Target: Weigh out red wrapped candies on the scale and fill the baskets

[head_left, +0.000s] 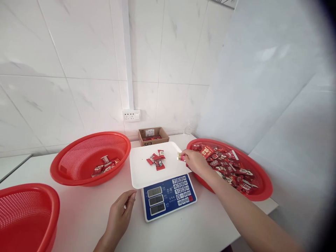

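My right hand [196,161] pinches a small wrapped candy [180,157] with a pale end, over the right side of the white weighing tray [136,176]. On that tray lies a little group of red candy packets [159,163]. The tray tops a blue-fronted digital scale [168,197] with number keys and three displays. My left hand [120,211] rests by the scale's left front corner, its fingers curled in, and no object shows in it. Under my right forearm, a red basket [266,190] is heaped with red candy packets [228,168].
A red basket [59,166] at the left holds several packets, and part of another red basket [54,210] shows nearer me. Behind the scale stand a cardboard box [154,141] with red packets inside and a clear plastic item [188,128]. A socket [131,115] is on the tiled wall.
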Tool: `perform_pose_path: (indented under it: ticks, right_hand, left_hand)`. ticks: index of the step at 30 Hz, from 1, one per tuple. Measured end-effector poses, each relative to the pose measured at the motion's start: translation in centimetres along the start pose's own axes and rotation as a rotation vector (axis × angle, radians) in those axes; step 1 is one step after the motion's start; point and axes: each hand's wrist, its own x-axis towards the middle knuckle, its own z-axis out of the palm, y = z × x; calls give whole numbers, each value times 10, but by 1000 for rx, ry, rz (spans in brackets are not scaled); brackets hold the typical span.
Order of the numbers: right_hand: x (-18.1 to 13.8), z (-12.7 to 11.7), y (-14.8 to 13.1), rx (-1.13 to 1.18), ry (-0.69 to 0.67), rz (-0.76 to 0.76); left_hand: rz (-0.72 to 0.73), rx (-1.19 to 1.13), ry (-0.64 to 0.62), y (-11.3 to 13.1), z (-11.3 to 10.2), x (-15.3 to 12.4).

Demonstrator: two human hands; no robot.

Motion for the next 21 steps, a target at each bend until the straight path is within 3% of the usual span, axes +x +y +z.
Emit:
perform_pose_path:
  ticks: [4, 8, 11, 15, 21]
  right_hand:
    - [-7, -34, 45, -81, 90, 227]
    - [-14, -49, 101, -277, 12, 386]
    - [-16, -36, 124, -401, -9, 270]
    - [-11, -6, 126, -447, 11, 39]
    - [2, 8, 116, -470, -114, 29]
  left_hand:
    - [4, -10, 13, 0, 0, 0]
    - [17, -10, 18, 2, 1, 0]
    - [28, -4, 12, 3, 2, 0]
    - [13, 3, 9, 4, 1, 0]
    - [-10, -13, 4, 1, 1, 2]
